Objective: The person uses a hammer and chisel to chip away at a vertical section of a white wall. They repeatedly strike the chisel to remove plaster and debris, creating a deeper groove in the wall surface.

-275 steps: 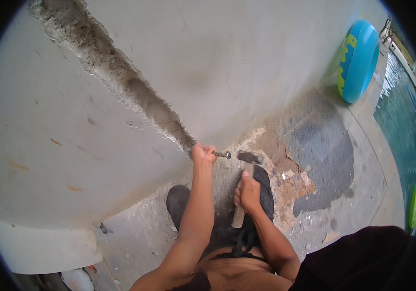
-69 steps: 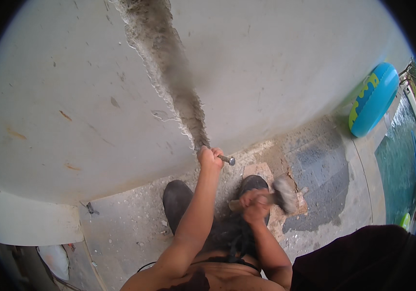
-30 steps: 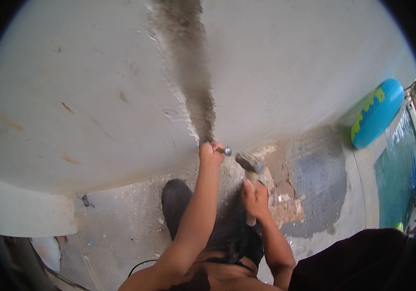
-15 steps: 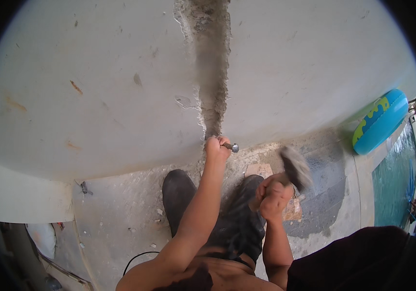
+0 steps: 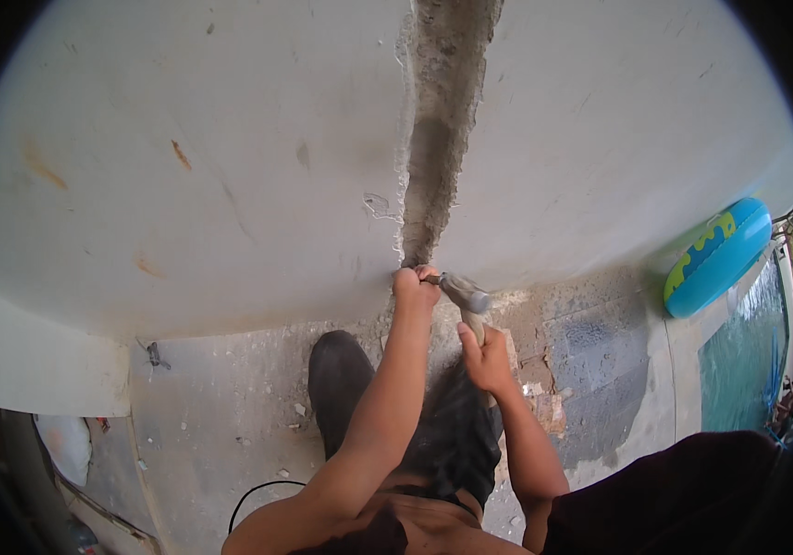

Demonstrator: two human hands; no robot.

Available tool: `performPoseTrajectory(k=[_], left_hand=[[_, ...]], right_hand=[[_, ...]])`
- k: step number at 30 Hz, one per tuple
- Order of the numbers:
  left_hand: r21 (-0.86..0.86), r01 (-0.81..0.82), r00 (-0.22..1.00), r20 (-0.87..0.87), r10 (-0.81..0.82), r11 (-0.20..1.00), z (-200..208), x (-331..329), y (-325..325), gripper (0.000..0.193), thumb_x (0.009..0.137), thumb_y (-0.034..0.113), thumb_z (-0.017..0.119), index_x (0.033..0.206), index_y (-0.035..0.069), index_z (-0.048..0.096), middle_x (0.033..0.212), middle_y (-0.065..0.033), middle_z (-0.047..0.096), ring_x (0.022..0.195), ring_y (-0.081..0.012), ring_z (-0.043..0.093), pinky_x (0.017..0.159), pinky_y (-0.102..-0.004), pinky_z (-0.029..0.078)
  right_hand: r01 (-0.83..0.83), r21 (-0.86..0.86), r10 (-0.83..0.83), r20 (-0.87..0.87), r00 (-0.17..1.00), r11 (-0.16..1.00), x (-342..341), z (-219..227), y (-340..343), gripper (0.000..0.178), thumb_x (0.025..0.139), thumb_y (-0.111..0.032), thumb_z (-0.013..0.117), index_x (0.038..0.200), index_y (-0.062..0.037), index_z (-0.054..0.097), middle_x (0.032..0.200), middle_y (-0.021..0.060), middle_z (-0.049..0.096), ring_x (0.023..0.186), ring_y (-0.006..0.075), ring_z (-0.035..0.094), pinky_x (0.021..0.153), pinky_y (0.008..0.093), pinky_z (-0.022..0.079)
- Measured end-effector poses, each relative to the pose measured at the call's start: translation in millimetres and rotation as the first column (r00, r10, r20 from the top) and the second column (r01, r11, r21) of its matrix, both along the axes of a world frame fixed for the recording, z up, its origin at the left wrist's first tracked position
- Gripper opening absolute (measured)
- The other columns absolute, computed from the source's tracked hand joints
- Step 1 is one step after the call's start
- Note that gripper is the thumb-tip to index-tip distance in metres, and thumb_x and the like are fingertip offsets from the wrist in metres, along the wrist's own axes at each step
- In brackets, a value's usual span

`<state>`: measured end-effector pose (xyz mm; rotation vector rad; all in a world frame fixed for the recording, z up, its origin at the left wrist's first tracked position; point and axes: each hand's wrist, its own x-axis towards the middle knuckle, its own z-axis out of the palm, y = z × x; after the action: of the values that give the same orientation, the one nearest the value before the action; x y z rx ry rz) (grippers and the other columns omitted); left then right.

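Where a rough grey channel (image 5: 438,129) cut down the pale plastered wall (image 5: 230,157) reaches its lower end, the left hand (image 5: 412,285) is clenched around a chisel (image 5: 435,278), of which only a short dark stub shows beside the fist. The right hand (image 5: 486,356) grips the pale wooden handle of a hammer (image 5: 467,301); its grey metal head lies against the chisel's end. A black shoe (image 5: 339,384) stands on the chip-strewn concrete floor (image 5: 221,416). Far right, a blue inflatable ring (image 5: 716,257) with green markings leans by the wall, beside a patch of green water (image 5: 738,370).
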<state>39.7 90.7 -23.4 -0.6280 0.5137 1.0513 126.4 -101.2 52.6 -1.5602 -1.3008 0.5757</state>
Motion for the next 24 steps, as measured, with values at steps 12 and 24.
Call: performPoseTrajectory(k=[12,24], left_hand=[[-0.075,-0.005,0.999,-0.034,0.002,0.997,2.9,-10.7,8.2,0.009,0.090,0.002,0.028,0.086,0.005,0.036,0.066,-0.0021,0.035,0.046,-0.0118,0.033,0.039,-0.0232,0.033],[-0.102,0.044,0.996,0.082,-0.036,0.994,-10.2,-22.9,24.9,0.009,0.088,0.006,0.037,0.087,0.006,0.045,0.068,-0.0045,0.043,0.056,-0.0156,0.047,0.048,-0.0293,0.043]], right_hand=[[0.020,0.006,-0.021,0.121,0.992,1.000,-5.4,22.5,-2.5,0.049,0.098,-0.040,0.049,0.064,-0.0048,0.050,0.057,0.0022,0.052,0.050,0.0143,0.049,0.045,0.0291,0.036],[-0.057,-0.149,0.057,-0.005,0.998,0.987,-0.6,39.3,14.0,0.045,0.094,-0.035,0.059,0.070,0.0025,0.054,0.061,0.0169,0.051,0.057,0.0196,0.049,0.056,0.0382,0.042]])
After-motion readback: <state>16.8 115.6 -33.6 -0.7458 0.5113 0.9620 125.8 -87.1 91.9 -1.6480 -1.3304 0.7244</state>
